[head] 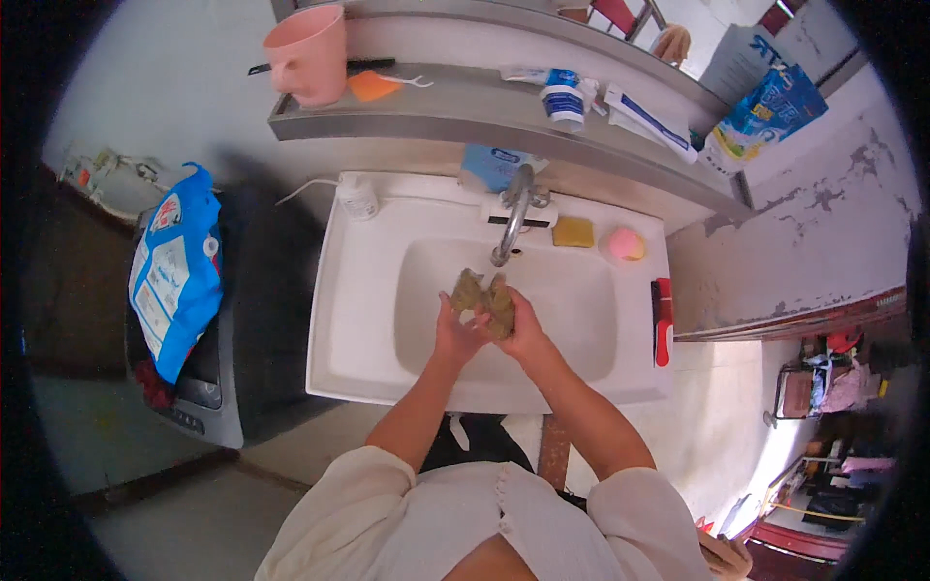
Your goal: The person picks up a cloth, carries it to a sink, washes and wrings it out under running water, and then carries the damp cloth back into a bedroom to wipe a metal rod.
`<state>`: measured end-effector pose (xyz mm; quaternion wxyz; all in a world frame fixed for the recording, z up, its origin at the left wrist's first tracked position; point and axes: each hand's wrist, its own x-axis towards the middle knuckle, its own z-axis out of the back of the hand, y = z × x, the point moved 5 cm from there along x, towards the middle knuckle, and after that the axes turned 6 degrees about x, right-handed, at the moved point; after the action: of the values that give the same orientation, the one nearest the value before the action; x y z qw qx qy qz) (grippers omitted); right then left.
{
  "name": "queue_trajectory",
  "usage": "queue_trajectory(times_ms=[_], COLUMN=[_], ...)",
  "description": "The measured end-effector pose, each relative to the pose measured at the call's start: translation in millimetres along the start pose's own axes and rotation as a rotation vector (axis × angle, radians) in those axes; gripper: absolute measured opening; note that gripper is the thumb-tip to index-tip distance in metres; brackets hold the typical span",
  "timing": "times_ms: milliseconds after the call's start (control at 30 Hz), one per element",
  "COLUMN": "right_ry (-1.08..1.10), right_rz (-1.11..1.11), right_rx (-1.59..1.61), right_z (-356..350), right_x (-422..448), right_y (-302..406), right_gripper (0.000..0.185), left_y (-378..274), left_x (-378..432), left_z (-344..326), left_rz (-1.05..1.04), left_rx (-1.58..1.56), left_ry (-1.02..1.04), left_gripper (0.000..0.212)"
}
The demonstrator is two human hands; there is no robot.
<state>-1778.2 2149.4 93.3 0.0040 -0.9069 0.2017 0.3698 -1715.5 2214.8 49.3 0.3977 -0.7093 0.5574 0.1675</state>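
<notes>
Both hands are over the basin of a white sink [581, 348], just below the metal faucet [517, 218]. A wet-looking, olive-brown cloth or sponge-like piece [500, 309] is gripped in my right hand [529, 330]. My left hand [458, 330] holds a similar olive-brown piece [466, 290], its fingertips close to the right one. Whether the two pieces are joined cannot be told. Behind the basin, a yellow sponge [573, 232] and a pink round item [626, 243] lie on the sink's rim.
A white bottle [357, 197] stands at the sink's back left; a red and black item [662, 323] lies on its right rim. Above runs a shelf [436, 116] with a pink mug [309, 58] and toothpaste-like tubes. A blue bag [178, 272] rests on a dark appliance at left.
</notes>
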Motion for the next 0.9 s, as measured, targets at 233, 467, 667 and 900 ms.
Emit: queue_trajectory(times_ms=[233, 467, 667, 900], right_ry=[0.063, -0.110, 0.141, 0.187], right_rz=[-0.101, 0.302, -0.173, -0.272], right_rx=[-0.509, -1.211, -0.532, -0.297], right_z=[0.5, -32.7, -23.5, 17.4], right_x=[-26.5, -33.7, -26.4, -2.4], right_y=[3.5, 13.2, 3.8, -2.9], right_gripper=[0.028, 0.031, 0.035, 0.039], left_y=[-11.9, -50.1, -44.3, -47.0], left_x=[68.7, 52.8, 29.4, 13.5], left_z=[-36.9, -47.4, -8.4, -42.6], left_rz=[0.068, -0.465, -0.067, -0.168], left_rx=[0.235, 1.143, 0.127, 0.547], left_ry=[0.550, 0.152, 0.377, 0.532], left_gripper=[0.020, 0.037, 0.057, 0.042])
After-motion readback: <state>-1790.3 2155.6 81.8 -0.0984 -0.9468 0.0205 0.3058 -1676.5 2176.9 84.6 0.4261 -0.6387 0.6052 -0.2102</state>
